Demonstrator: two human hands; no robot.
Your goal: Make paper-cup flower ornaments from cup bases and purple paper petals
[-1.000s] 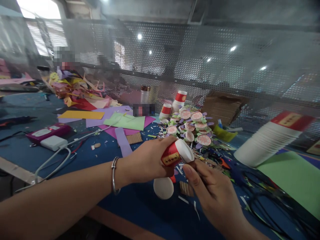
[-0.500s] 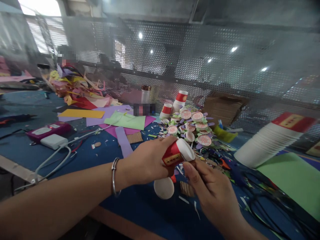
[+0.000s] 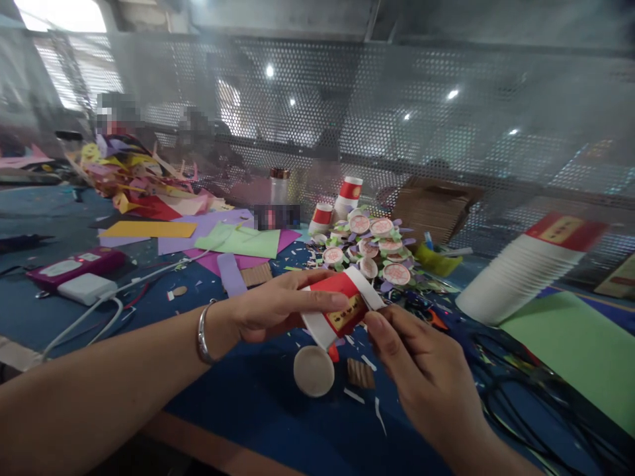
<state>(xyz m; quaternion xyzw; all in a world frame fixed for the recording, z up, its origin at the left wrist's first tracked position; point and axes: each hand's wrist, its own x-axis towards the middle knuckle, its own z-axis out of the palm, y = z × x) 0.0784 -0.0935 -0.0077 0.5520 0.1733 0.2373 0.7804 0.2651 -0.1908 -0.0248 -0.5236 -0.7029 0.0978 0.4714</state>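
Note:
A red and white paper cup lies tilted on its side in the air between my hands. My left hand is wrapped round it, thumb across the red band. My right hand is closed at the cup's white end, thumb and fingertips pinched there; whatever they pinch is hidden. Below the cup, a round pale disc rests on the blue table, with a small piece of corrugated cardboard to its right. Beyond the cup is a heap of small round pieces with red prints.
A tall leaning stack of paper cups stands at right beside green paper and black cables. Coloured sheets, a purple box and a white adapter lie at left. Paper scraps are scattered about.
The cup has turned in my left hand, whose thumb now lies across the red band. My right hand stays pinched at the white end. The view has shifted slightly.

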